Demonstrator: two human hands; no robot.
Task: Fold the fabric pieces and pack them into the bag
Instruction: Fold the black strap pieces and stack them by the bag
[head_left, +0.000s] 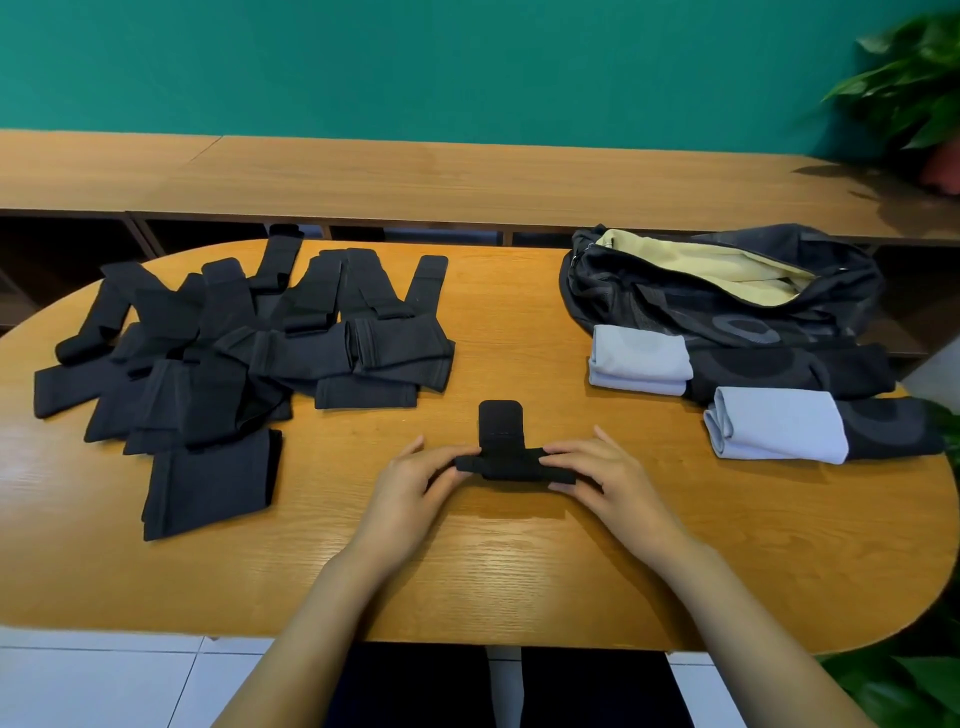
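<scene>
We hold one small black piece (511, 464) between our hands, low over the table (493, 571): our left hand (410, 483) pinches its left end with thumb and curled fingers, our right hand (605, 473) pinches its right end the same way, and a short flap of it lies flat on the wood just beyond our fingertips. We judge that we are partway through folding it. Well to the left of our left hand, and farther out, lies the pile (234, 353) of loose black pieces, many of them overlapping. To the right of our right hand lies a folded bundle (776, 428) with a pale grey end, a second bundle (639, 366) lies beyond it, and past both sits the bag (717, 291), its mouth open on a pale yellow lining. What could go wrong: the piece looks springy, so the fold may open once either pinch lets go, and the flap may slip out of line if we turn it over unevenly. Carrying it to the bag, our right hand passes over the two bundles and could knock them loose, and the bag's slack mouth may sag shut. We can read no brand, label or writing anywhere; the bag and bundles show only dark ring shapes
</scene>
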